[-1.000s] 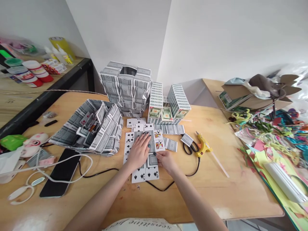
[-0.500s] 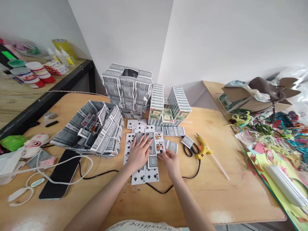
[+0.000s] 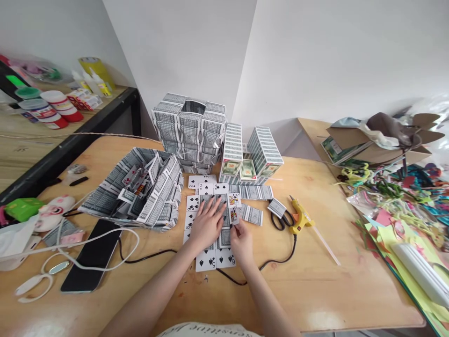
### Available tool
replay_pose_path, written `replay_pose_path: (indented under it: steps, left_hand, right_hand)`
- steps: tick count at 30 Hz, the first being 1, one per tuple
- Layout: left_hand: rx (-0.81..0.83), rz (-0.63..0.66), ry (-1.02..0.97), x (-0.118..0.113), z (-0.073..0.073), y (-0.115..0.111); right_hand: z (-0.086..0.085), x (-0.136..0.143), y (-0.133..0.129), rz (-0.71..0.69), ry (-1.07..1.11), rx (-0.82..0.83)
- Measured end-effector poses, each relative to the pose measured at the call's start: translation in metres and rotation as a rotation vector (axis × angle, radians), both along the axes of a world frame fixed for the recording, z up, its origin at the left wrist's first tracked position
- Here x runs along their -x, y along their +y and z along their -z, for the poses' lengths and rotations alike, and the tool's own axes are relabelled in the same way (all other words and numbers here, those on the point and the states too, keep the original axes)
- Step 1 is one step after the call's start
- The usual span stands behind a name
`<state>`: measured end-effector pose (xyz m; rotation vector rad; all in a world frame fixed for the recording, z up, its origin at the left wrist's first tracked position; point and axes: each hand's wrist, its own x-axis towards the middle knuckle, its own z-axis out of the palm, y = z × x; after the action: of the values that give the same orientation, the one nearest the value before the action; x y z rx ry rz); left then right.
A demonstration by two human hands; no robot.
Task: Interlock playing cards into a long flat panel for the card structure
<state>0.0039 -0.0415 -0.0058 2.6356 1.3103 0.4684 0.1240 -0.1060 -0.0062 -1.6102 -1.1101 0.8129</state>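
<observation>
A flat panel of playing cards (image 3: 213, 220) lies at the middle of the wooden table (image 3: 315, 276), beside the card basket (image 3: 140, 192). The left hand (image 3: 206, 223) is spread flat, palm down, on the panel. The right hand (image 3: 241, 241) is pinched narrowly on the edge of a face card (image 3: 234, 215). Judgement: the panel should be kept pressed while the edge card is aligned square. The glue gun (image 3: 300, 216) lies near, untouched.
</observation>
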Motion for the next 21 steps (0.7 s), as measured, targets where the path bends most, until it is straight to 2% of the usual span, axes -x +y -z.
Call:
replay_pose_path:
  steps: [7, 15, 21]
  left_hand:
    - [0.012, 0.009, -0.019, 0.000, -0.002, 0.000]
    - [0.053, 0.011, -0.068, 0.000, -0.002, 0.000]
    - [0.104, 0.043, -0.157, 0.005, 0.001, 0.001]
  right_hand:
    - [-0.001, 0.000, -0.004, -0.052, -0.367, -0.038]
    - [0.001, 0.005, -0.004, -0.152, -0.610, -0.068]
    - [0.002, 0.015, -0.005, -0.146, -0.737, -0.004]
